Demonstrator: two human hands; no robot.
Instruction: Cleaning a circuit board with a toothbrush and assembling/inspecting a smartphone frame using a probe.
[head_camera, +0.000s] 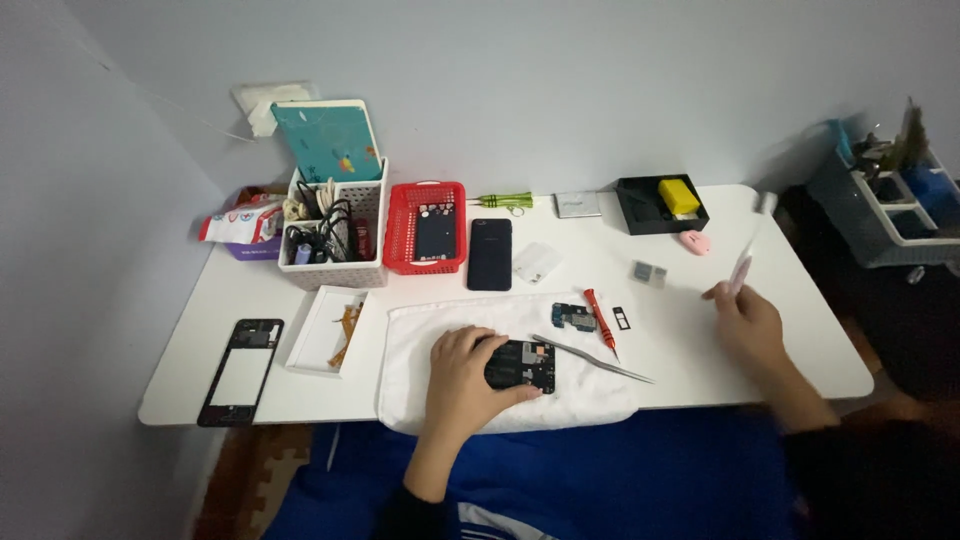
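Note:
My left hand (466, 378) lies on a black opened phone body (525, 366) that rests on a white cloth (420, 330). My right hand (747, 322) is raised over the right side of the white table (790, 340) and grips a thin pale tool (748, 252) with a blurred tip pointing up. Metal tweezers (592, 359) lie beside the phone body. A red-handled screwdriver (598, 315) and a small circuit board (574, 317) sit just behind them.
A black phone frame (240, 371) and a white tray (325, 331) lie at the left. At the back stand a white organizer basket (335, 235), a red basket (426, 228), a dark phone (490, 254), a black tray (660, 203) and a pink object (694, 242).

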